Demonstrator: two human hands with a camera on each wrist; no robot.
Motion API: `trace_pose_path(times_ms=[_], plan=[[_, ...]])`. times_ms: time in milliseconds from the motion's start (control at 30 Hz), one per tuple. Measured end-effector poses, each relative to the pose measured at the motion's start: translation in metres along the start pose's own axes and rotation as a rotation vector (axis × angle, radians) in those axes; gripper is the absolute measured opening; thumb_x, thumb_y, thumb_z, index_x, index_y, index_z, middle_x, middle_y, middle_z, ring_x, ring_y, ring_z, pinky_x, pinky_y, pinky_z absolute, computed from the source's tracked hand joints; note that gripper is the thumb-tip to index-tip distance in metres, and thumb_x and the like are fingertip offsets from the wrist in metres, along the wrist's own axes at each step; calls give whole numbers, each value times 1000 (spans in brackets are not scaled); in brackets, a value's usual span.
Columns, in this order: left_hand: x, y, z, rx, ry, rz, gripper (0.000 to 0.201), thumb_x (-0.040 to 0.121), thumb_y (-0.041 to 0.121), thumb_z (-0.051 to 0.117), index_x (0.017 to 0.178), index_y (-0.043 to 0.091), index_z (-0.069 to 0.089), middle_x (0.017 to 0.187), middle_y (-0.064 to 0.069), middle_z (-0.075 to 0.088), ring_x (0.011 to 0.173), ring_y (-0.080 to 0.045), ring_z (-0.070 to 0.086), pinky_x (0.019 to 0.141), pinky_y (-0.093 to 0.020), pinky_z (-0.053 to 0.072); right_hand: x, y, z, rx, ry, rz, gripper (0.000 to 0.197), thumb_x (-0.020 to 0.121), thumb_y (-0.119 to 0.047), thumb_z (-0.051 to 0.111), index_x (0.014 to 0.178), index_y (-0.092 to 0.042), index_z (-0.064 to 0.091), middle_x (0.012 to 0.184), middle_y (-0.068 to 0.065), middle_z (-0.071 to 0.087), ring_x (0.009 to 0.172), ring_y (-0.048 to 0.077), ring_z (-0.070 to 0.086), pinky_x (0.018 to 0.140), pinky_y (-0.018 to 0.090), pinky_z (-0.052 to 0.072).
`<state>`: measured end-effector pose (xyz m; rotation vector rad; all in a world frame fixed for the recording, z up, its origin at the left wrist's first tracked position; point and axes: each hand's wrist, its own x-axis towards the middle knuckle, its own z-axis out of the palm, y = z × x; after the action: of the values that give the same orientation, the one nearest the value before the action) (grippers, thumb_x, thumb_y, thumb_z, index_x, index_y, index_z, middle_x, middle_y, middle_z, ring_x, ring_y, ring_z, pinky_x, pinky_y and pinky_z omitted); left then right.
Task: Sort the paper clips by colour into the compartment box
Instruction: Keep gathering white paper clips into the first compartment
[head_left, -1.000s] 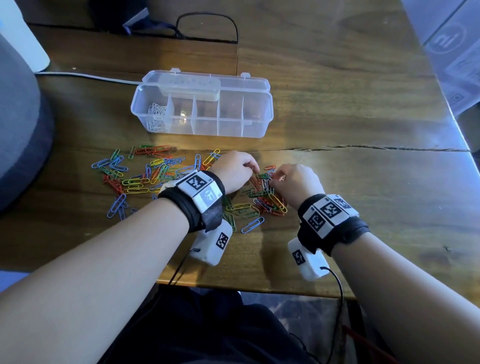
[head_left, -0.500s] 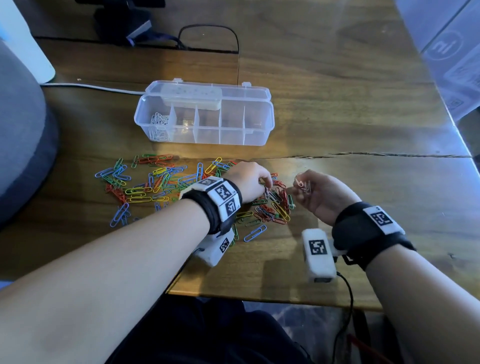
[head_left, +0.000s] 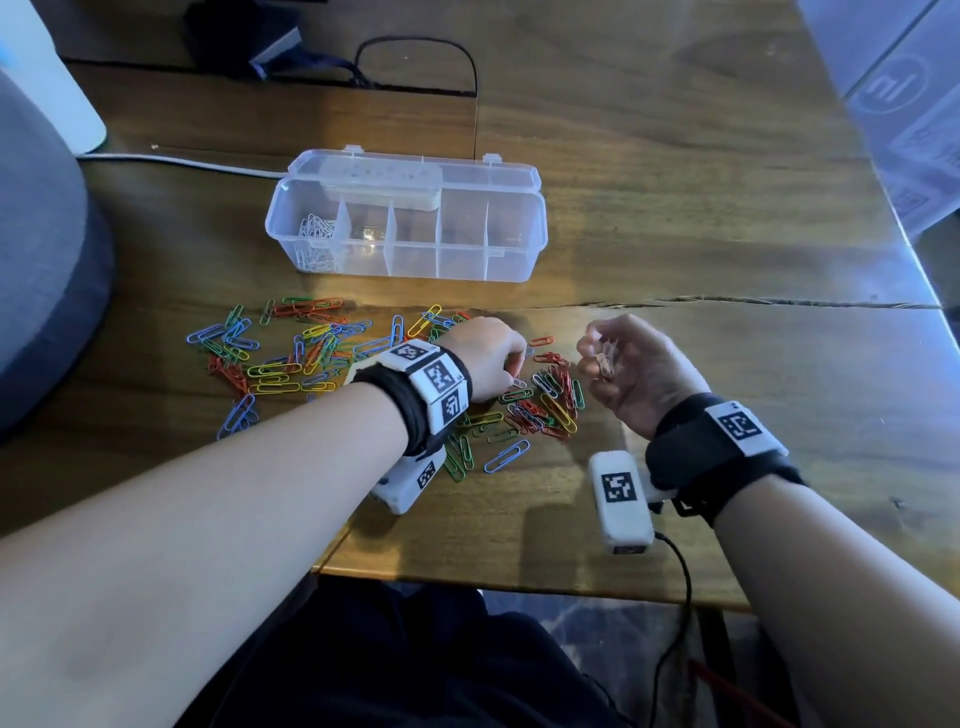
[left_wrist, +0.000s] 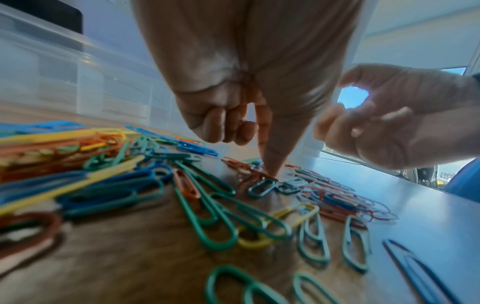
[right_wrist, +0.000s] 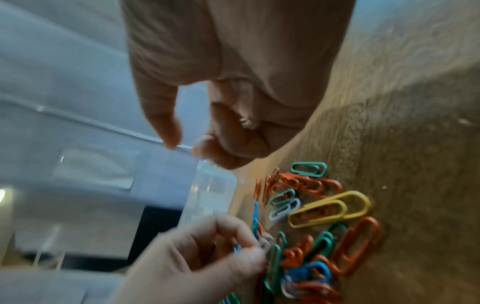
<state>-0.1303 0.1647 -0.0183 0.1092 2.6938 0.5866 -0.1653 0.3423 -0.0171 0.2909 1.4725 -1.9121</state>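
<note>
— Any readable writing?
— None; only square coded tags on the wristbands (head_left: 435, 375).
— Changes?
— The right hand (head_left: 631, 370) has lifted off the bench (head_left: 727, 270), palm up, curled round white paper clips (head_left: 607, 358). The left hand (head_left: 488, 364) still pinches at the coloured paper clips (head_left: 545, 405), near the compartment box (head_left: 410, 228).

Bare wood of the brown wooden table (head_left: 727, 364) is seen to the right of the clear plastic compartment box (head_left: 405, 234), giving open passage there. A narrow bare strip is left between the box's near wall and the scattered coloured paper clips (head_left: 311, 353). The box's raised lid (head_left: 415, 169) stands along its far side. Behind it a white cable (head_left: 182, 162) is laid. The left table edge is crowded by a grey rounded object (head_left: 41, 260).
</note>
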Motion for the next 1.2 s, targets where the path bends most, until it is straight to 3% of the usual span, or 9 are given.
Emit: trace_pose_path(times_ms=[133, 267, 400, 500, 633, 767, 967, 1100, 1200], plan=[[-7, -8, -2, -163, 104, 1, 8, 86, 16, 60, 89, 12, 65, 83, 4, 54, 81, -13, 50, 66, -18, 30, 8, 12, 9, -794, 148, -179, 5, 81, -9, 66, 80, -14, 67, 55, -8, 49, 37, 1, 40, 38, 13, 30], [-17, -16, -1, -373, 162, -55, 1, 86, 14, 64, 86, 14, 64, 76, 11, 54, 66, -4, 48, 59, -15, 31, 10, 21, 22, -1338, 65, -296, 11, 79, -24, 66, 85, -32, 70, 62, -16, 51, 59, 3, 48, 58, 22, 39], [-24, -24, 5, -811, 105, -157, 19, 89, 0, 55, 105, 6, 65, 73, 7, 53, 64, -1, 47, 60, -15, 39, 15, 22, 28, -1496, 99, -227, 14, 84, -25, 56, 85, -36, 65, 91, -5, 66, 81, 20, 61, 73, 29, 52], [-33, -21, 6, -1249, 79, -282, 32, 86, -11, 36, 86, 3, 64, 62, 0, 41, 44, -4, 35, 40, -14, 24, 14, 18, 30, -1468, 94, -219, 19, 84, -18, 57, 89, -30, 70, 96, -3, 65, 90, 22, 60, 80, 28, 49], [-39, -18, 2, -1495, -13, -324, 26, 87, -1, 35, 66, 9, 49, 63, -4, 40, 40, -7, 32, 38, -14, 22, 14, 17, 30, -1418, 48, -224, 9, 84, -14, 61, 83, -10, 69, 84, 3, 64, 76, 19, 56, 67, 25, 43], [-40, -16, 4, -1376, 16, -289, 25, 94, 8, 48, 69, 11, 50, 68, -6, 54, 42, -6, 40, 38, -14, 30, 5, 9, 29, -882, 55, -67, 9, 84, -6, 62, 77, -1, 64, 52, -1, 59, 35, 5, 41, 37, 13, 31], [-32, -15, 10, -722, 87, -261, 30, 89, 1, 39, 79, 16, 62, 57, 0, 44, 41, -9, 35, 36, -16, 28, -19, 10, 10, -108, -42, 267, 14, 86, -7, 44, 77, -13, 53, 70, 3, 57, 47, 11, 56, 41, 16, 44], [-35, -6, 15, -254, 108, -152, 18, 88, 21, 53, 88, 25, 71, 60, 16, 49, 67, -10, 49, 63, -22, 36, -24, 22, 9, -180, 27, 242, 19, 82, -9, 42, 65, -18, 44, 55, -2, 45, 38, 9, 40, 35, 16, 31], [-32, -3, 24, -134, 145, -129, 10, 85, 28, 60, 85, 26, 69, 74, 14, 57, 80, -12, 52, 70, -21, 38, -18, 35, 17, -705, 149, 6, 24, 81, -14, 57, 59, -17, 47, 54, -1, 38, 43, 13, 32, 39, 19, 25]])
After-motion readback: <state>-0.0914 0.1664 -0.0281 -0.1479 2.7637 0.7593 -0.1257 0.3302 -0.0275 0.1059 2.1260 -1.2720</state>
